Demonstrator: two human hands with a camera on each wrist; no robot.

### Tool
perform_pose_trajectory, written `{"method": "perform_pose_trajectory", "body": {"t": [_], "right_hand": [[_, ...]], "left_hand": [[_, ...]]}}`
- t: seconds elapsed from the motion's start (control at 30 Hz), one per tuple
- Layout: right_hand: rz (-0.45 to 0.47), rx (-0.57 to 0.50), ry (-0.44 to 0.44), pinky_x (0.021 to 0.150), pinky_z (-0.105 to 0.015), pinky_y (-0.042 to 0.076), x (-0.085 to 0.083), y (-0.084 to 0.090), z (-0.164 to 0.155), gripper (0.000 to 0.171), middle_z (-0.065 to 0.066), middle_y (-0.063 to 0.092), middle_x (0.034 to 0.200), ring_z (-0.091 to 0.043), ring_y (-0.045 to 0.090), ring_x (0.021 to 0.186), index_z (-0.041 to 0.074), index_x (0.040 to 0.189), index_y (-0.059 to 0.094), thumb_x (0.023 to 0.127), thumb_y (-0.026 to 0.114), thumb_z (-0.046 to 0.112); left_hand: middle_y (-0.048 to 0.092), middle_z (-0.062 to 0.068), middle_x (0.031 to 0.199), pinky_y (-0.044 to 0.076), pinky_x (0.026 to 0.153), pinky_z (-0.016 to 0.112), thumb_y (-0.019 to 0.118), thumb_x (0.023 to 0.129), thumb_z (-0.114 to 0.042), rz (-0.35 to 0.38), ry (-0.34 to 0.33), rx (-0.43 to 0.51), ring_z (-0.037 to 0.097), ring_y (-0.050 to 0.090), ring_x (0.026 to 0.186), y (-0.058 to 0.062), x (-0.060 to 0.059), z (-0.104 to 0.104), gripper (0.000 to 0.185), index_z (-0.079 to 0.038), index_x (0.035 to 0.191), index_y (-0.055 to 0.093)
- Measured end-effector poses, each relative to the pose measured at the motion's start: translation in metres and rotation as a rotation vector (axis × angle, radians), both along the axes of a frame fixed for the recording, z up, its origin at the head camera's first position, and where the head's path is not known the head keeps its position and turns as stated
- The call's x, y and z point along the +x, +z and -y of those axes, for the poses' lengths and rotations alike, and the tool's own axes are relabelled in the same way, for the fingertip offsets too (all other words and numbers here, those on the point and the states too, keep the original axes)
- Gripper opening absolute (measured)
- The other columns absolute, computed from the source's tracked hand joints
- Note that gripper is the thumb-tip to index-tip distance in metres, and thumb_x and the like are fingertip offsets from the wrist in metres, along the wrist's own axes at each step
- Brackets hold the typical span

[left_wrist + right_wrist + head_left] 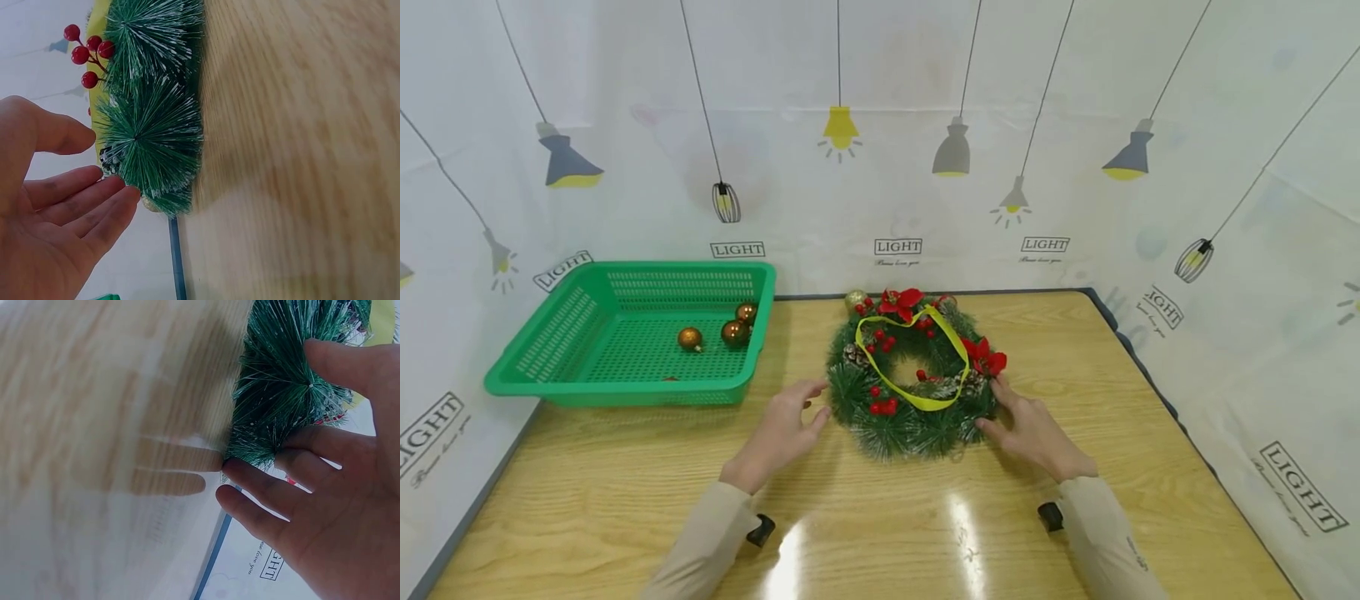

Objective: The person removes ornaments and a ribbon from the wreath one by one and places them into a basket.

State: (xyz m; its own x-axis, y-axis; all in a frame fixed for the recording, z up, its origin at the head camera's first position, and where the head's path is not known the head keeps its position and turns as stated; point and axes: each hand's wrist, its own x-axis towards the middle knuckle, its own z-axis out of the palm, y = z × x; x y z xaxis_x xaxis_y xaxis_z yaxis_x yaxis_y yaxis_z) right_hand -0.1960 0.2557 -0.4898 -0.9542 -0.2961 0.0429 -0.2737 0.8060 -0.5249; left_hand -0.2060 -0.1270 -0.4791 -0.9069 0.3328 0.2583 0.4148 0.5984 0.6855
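A green pine wreath (887, 433) lies on the wooden table, dressed with red berries (883, 407), red flowers (985, 357) and pine cones (854, 355). A loop of yellow ribbon (927, 403) rests across its top. My left hand (782, 429) is beside the wreath's left side, fingers spread and relaxed, holding nothing. At the opposite side, my right hand (1033, 429) has its fingertips right at the needles, thumb apart from the fingers. In the right wrist view those fingers (262, 487) reach out nearly straight along the wreath's edge.
To the left stands a green plastic basket (625, 387) with several shiny brown baubles (735, 333) in it. A white backdrop (805, 192) printed with lamps rises behind the table (880, 533) and along both sides. Black bands sit at both wrists.
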Motion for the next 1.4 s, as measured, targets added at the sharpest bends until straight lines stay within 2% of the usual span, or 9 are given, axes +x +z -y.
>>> {"method": "perform_pose_trajectory", "body": {"t": [0.03,0.27,0.4,0.63,0.77,1.0,1.1,1.2,1.4], "right_hand": [[0.007,-0.004,0.0,0.116,-0.059,0.037,0.0,0.0,0.0,0.08,-0.03,0.019,0.163,-0.032,0.062,0.059,-0.008,0.156,0.023,0.1,0.064,0.032],[-0.025,0.006,0.007,0.114,-0.057,0.04,0.001,-0.002,0.0,0.081,-0.03,0.02,0.162,-0.05,0.068,0.094,-0.009,0.156,0.023,0.1,0.063,0.034],[-0.037,0.011,0.014,0.114,-0.058,0.04,0.0,-0.001,-0.001,0.08,-0.032,0.022,0.161,-0.049,0.069,0.091,-0.01,0.155,0.024,0.1,0.064,0.033],[-0.022,0.008,0.016,0.114,-0.059,0.039,0.0,0.001,0.0,0.08,-0.033,0.019,0.161,-0.018,0.06,0.057,-0.01,0.155,0.024,0.101,0.063,0.034],[-0.02,0.012,0.013,0.113,-0.06,0.04,0.001,0.001,-0.001,0.08,-0.033,0.019,0.161,-0.028,0.068,0.072,-0.009,0.156,0.023,0.101,0.063,0.034],[-0.036,0.015,0.009,0.114,-0.059,0.039,0.0,0.0,-0.001,0.079,-0.033,0.021,0.16,-0.037,0.066,0.063,-0.01,0.155,0.025,0.1,0.064,0.032],[-0.037,0.017,0.016,0.114,-0.06,0.037,0.0,0.001,-0.001,0.079,-0.033,0.022,0.16,-0.046,0.069,0.103,-0.011,0.155,0.026,0.1,0.063,0.032],[-0.043,0.025,0.024,0.114,-0.06,0.038,-0.001,0.002,0.0,0.077,-0.033,0.024,0.16,-0.052,0.041,0.138,-0.011,0.154,0.028,0.1,0.064,0.031],[-0.024,0.048,0.026,0.113,-0.061,0.039,-0.003,0.002,-0.002,0.076,-0.033,0.024,0.16,-0.052,0.045,0.135,-0.011,0.154,0.028,0.1,0.065,0.028]], "left_hand": [[0.061,0.025,0.135,0.058,0.097,0.05,0.067,0.094,-0.004,-0.002,0.0,-0.001,0.042,0.064,0.117,-0.001,0.0,-0.001,0.044,0.008,0.136,0.057],[0.06,0.025,0.139,0.057,0.099,0.049,0.068,0.093,-0.004,-0.002,-0.017,-0.006,0.041,0.063,0.121,-0.006,0.001,-0.008,0.047,0.006,0.137,0.057],[0.058,0.023,0.142,0.052,0.105,0.052,0.067,0.094,-0.005,0.024,-0.038,-0.019,0.041,0.059,0.127,-0.007,0.003,-0.011,0.048,0.005,0.14,0.055],[0.052,0.021,0.15,0.039,0.117,0.053,0.065,0.095,-0.008,0.072,-0.066,-0.041,0.04,0.049,0.139,-0.004,0.008,-0.011,0.053,0.003,0.145,0.05],[0.048,0.02,0.153,0.037,0.119,0.053,0.064,0.096,-0.01,0.092,-0.074,-0.057,0.04,0.046,0.142,-0.004,0.009,-0.014,0.055,0.001,0.148,0.048],[0.045,0.02,0.154,0.037,0.118,0.051,0.066,0.095,-0.009,0.091,-0.083,-0.067,0.04,0.046,0.141,-0.006,0.011,-0.016,0.057,0.002,0.148,0.047],[0.043,0.019,0.156,0.038,0.118,0.05,0.066,0.096,-0.01,0.104,-0.082,-0.084,0.039,0.061,0.125,-0.007,0.013,-0.016,0.058,0.001,0.149,0.047],[0.042,0.018,0.157,0.043,0.115,0.049,0.066,0.096,-0.01,0.111,-0.084,-0.102,0.025,0.066,0.075,-0.008,0.016,-0.016,0.058,0.0,0.15,0.046],[0.04,0.019,0.157,0.055,0.1,0.041,0.064,0.098,-0.011,0.121,-0.103,-0.118,0.003,0.029,0.041,-0.011,0.02,-0.016,0.058,0.0,0.151,0.044]]}}
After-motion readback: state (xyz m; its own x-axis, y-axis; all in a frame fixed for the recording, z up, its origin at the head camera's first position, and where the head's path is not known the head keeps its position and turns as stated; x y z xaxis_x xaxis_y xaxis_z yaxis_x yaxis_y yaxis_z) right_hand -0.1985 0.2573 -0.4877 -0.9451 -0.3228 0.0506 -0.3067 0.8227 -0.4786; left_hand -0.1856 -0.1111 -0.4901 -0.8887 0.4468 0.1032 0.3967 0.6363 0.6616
